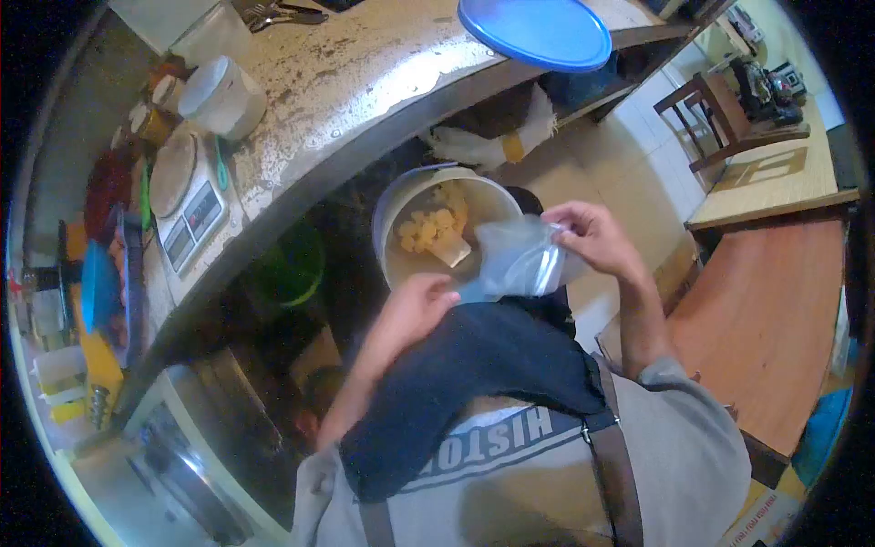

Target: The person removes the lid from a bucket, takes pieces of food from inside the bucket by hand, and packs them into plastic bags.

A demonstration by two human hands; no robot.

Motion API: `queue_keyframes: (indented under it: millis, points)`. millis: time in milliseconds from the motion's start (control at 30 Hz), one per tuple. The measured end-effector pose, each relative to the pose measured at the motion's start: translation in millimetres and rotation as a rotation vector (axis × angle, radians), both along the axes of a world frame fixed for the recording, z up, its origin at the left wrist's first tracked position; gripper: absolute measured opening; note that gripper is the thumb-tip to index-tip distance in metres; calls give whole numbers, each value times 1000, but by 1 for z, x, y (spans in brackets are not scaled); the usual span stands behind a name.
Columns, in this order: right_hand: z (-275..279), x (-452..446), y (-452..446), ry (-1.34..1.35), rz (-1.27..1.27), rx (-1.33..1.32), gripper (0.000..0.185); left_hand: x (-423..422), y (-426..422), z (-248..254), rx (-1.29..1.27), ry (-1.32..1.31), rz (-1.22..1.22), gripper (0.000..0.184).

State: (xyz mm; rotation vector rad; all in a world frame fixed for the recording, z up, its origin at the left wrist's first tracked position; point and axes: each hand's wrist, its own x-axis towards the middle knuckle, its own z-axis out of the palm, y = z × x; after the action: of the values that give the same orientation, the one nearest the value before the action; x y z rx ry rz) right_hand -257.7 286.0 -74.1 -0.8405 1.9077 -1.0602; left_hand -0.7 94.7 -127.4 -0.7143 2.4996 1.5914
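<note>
A clear plastic bag (519, 260) hangs from my right hand (591, 235), whose fingers are pinched on its upper edge. The bag overlaps the right side of a pale round bucket (386, 232). Inside the bucket lie yellowish chunks (428, 230) and a light scoop-like piece (449, 247), its exact kind unclear. My left hand (422, 305) is at the bucket's near rim, with its fingers curled over the edge; some blur hides the fingertips. Dark cloth (483, 365) covers my lap just below both hands.
A worn counter (365, 82) curves across the upper left, carrying a digital scale (193, 223), a white tub (223, 96) and a blue lid (538, 35). A green basin (292, 269) sits beneath it. To the right are a wooden bench (756, 319) and a chair (720, 114).
</note>
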Motion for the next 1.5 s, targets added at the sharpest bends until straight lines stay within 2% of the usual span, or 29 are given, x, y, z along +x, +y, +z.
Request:
queue_keyframes:
  millis: [33,100,167,200,267,300,367,433,533,633,667,733,967,1067,1133,1167,1267,1367,1433,1500]
  points:
    - [-1,-7,4,-6,-1,7,29,-1,-4,-1,-183,69,-36,40]
    - [3,-15,10,-53,-111,-181,28,-13,-12,1,-239,11,-72,38]
    - [20,-18,12,-33,-134,-181,27,-30,-20,2,-453,-137,-193,36]
    - [26,-19,13,-9,-152,-187,25,-45,-25,3,-454,-137,-197,36]
    - [29,-18,15,-14,-162,-204,26,-83,-30,3,-446,-478,-243,31]
    - [30,-18,15,-17,-166,-223,27,-101,-33,-8,-449,-477,-243,31]
    - [29,-14,16,-19,-170,-260,27,-127,-34,-50,-508,-530,-492,27]
    - [27,-7,16,-13,-171,-302,28,-143,-27,-90,-511,-526,-578,26]
    - [15,-8,18,-20,-164,-282,33,-152,-10,-146,-473,-514,-527,25]
    - [21,3,18,-59,-187,-357,35,-151,-3,-177,-434,-495,-442,24]
    - [20,5,19,-44,-191,-375,35,-151,-3,-181,-423,-488,-420,23]
    - [17,7,16,-207,-223,-424,39,-150,-7,-189,-411,-473,-383,22]
    - [20,0,8,-199,-309,-607,46,-147,-12,-195,-375,-359,-261,20]
    - [30,-2,0,-166,-353,-659,49,-146,-13,-191,-346,-252,-193,19]
    - [33,-1,-7,-237,-387,-709,53,-139,-13,-173,-331,-160,-164,18]
    - [34,-1,-10,-234,-377,-722,53,-131,-13,-159,-334,-119,-150,18]
    - [42,-1,-23,-273,-360,-751,57,-106,-10,-59,-389,-61,-138,19]
    - [52,7,-39,-321,-319,-822,57,-72,-9,-10,-386,131,-56,21]
    - [54,7,-52,-340,-318,-788,58,-50,-10,9,-316,275,101,14]
    - [50,12,-68,-330,-268,-858,55,-31,-17,23,-245,551,93,12]
